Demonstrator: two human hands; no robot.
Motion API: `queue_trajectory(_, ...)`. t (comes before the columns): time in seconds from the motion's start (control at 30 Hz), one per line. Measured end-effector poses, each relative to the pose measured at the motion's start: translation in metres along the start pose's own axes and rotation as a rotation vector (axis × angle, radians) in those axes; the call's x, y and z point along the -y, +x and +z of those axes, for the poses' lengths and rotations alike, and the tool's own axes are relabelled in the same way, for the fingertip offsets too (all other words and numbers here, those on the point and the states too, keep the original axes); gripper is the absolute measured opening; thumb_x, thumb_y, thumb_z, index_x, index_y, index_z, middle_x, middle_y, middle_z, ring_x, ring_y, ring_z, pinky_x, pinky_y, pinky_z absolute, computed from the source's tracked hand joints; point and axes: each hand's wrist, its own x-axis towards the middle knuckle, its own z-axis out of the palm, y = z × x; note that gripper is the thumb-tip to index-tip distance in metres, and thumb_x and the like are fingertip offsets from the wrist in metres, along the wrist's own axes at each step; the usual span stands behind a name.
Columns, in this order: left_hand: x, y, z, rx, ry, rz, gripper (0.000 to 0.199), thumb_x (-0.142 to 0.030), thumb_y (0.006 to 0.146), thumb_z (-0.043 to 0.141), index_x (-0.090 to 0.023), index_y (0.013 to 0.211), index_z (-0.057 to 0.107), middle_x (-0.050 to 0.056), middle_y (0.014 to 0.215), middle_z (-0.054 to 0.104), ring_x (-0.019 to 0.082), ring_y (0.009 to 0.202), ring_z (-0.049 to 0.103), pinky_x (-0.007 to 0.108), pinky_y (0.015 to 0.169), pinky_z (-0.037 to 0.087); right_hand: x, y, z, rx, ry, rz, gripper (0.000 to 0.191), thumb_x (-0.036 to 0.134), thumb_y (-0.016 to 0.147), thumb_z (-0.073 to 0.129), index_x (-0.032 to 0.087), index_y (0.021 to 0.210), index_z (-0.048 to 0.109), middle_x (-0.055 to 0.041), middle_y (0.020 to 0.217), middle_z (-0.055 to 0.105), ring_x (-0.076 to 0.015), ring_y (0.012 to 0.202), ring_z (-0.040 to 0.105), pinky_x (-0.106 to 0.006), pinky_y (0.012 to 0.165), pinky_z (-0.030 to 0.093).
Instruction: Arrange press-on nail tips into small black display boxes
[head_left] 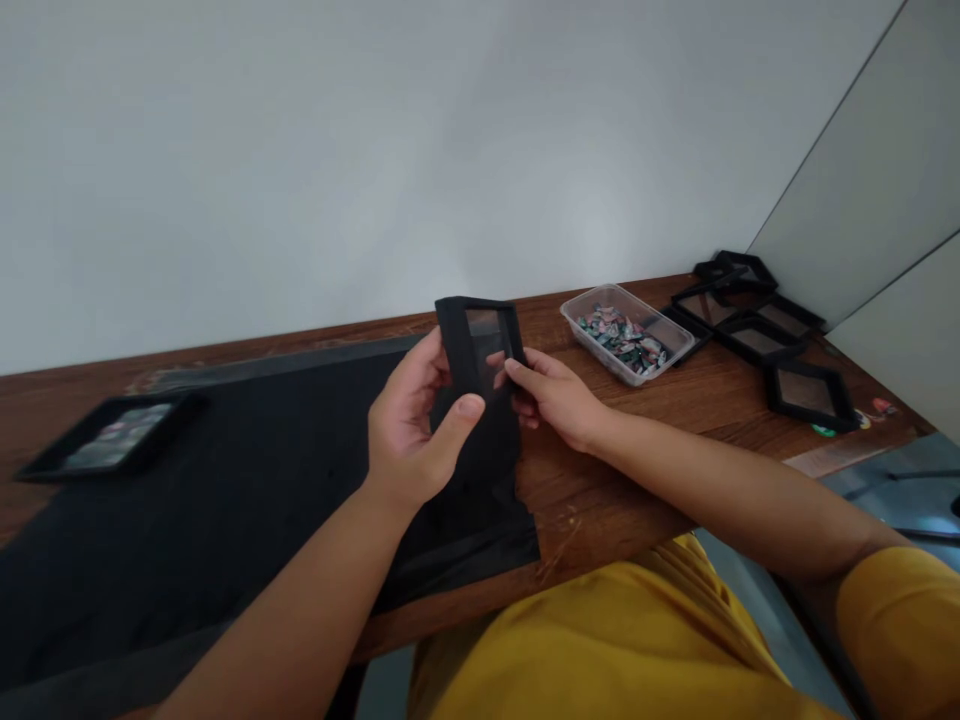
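A small black frame with a clear window is held up in front of me, tilted, over the right end of a black mat. My left hand grips its left side, with the thumb in front. On the other side, my right hand pinches the right edge, and some of its fingers show through the clear window. Another black frame lies at the mat's left end, with a pale, patterned filling that I cannot make out clearly.
A clear plastic tub of small colourful pieces stands right of my hands on the wooden table. Beyond it, several black frames lie piled near the corner, with one frame closer. A white wall rises behind the table.
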Motion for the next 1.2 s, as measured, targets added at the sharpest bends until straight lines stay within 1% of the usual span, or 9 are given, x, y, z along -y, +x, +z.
queue_trajectory(0.13,0.002,0.005,0.0,-0.025,-0.066,-0.074,0.043,-0.054,0.098,0.085,-0.027,0.132,0.083,0.006,0.103,0.086,0.024,0.092,0.082,0.034,0.086,0.07,0.002,0.002,-0.002,-0.071,0.028,-0.024,0.014,0.037,0.101,0.072,0.026,0.107,0.067,0.0034,0.089,0.066,-0.0083,0.052,0.042,-0.022,0.044,0.036)
queue_trajectory(0.23,0.004,0.009,0.0,-0.072,-0.165,-0.146,0.045,-0.052,0.091,0.092,-0.027,0.128,0.085,0.005,0.097,0.086,0.023,0.087,0.082,0.033,0.08,0.07,0.003,0.004,-0.002,-0.093,0.033,0.002,0.018,0.039,0.1,0.074,0.024,0.103,0.066,0.0049,0.081,0.066,-0.0069,0.048,0.041,-0.02,0.041,0.035)
queue_trajectory(0.37,0.005,0.016,-0.004,-0.165,-0.355,-0.313,0.035,-0.046,0.085,0.095,-0.026,0.112,0.087,0.003,0.092,0.084,0.021,0.077,0.079,0.03,0.066,0.067,0.007,0.004,-0.001,-0.085,0.039,0.027,0.017,0.036,0.101,0.071,0.023,0.098,0.06,0.0055,0.069,0.07,-0.0069,0.041,0.041,-0.019,0.039,0.035)
queue_trajectory(0.47,0.006,0.021,-0.009,-0.164,-0.463,-0.452,0.027,-0.04,0.083,0.095,-0.024,0.102,0.085,0.002,0.089,0.082,0.016,0.069,0.073,0.025,0.06,0.064,0.011,0.003,-0.001,-0.099,0.057,0.045,0.019,0.029,0.098,0.07,0.023,0.115,0.063,0.0087,0.058,0.064,-0.0094,0.04,0.047,-0.019,0.039,0.038)
queue_trajectory(0.63,0.012,0.026,-0.017,-0.175,-0.469,-0.651,0.034,-0.034,0.082,0.091,-0.028,0.114,0.082,0.001,0.09,0.081,0.016,0.072,0.073,0.024,0.062,0.063,0.017,-0.002,0.0,-0.122,0.063,0.081,0.072,0.026,0.097,0.067,0.023,0.166,0.047,0.0105,0.056,0.062,-0.0116,0.041,0.052,-0.019,0.041,0.045)
queue_trajectory(0.73,0.017,0.026,-0.018,-0.158,-0.432,-0.694,0.034,-0.038,0.083,0.09,-0.029,0.115,0.08,0.001,0.092,0.081,0.018,0.074,0.074,0.026,0.064,0.063,0.021,-0.004,0.002,-0.136,0.078,0.104,0.082,0.021,0.095,0.063,0.024,0.174,0.038,0.0106,0.055,0.062,-0.0125,0.04,0.052,-0.02,0.044,0.053)
queue_trajectory(0.87,0.018,0.027,-0.02,-0.102,-0.411,-0.786,0.03,-0.049,0.085,0.088,-0.027,0.104,0.077,0.003,0.088,0.08,0.02,0.075,0.073,0.03,0.067,0.063,0.022,-0.004,0.003,-0.121,0.098,0.144,0.062,0.018,0.098,0.056,0.02,0.159,0.051,0.0103,0.053,0.06,-0.0126,0.04,0.051,-0.023,0.049,0.061)
queue_trajectory(1.0,0.017,0.027,-0.02,-0.111,-0.378,-0.791,0.028,-0.051,0.086,0.084,-0.029,0.1,0.076,0.002,0.095,0.082,0.023,0.084,0.075,0.033,0.07,0.064,0.018,-0.003,0.001,-0.069,0.102,0.163,0.007,0.022,0.103,0.055,0.024,0.108,0.06,0.0101,0.053,0.057,-0.0104,0.039,0.05,-0.025,0.053,0.063)
queue_trajectory(1.2,0.029,0.024,-0.024,-0.055,-0.27,-0.661,0.033,-0.06,0.099,0.069,-0.029,0.105,0.076,0.007,0.117,0.083,0.032,0.113,0.077,0.047,0.09,0.069,0.017,-0.004,0.004,0.017,0.135,0.179,0.02,0.017,0.108,0.048,0.024,0.089,0.051,0.0091,0.053,0.057,-0.0097,0.04,0.049,-0.025,0.055,0.065)
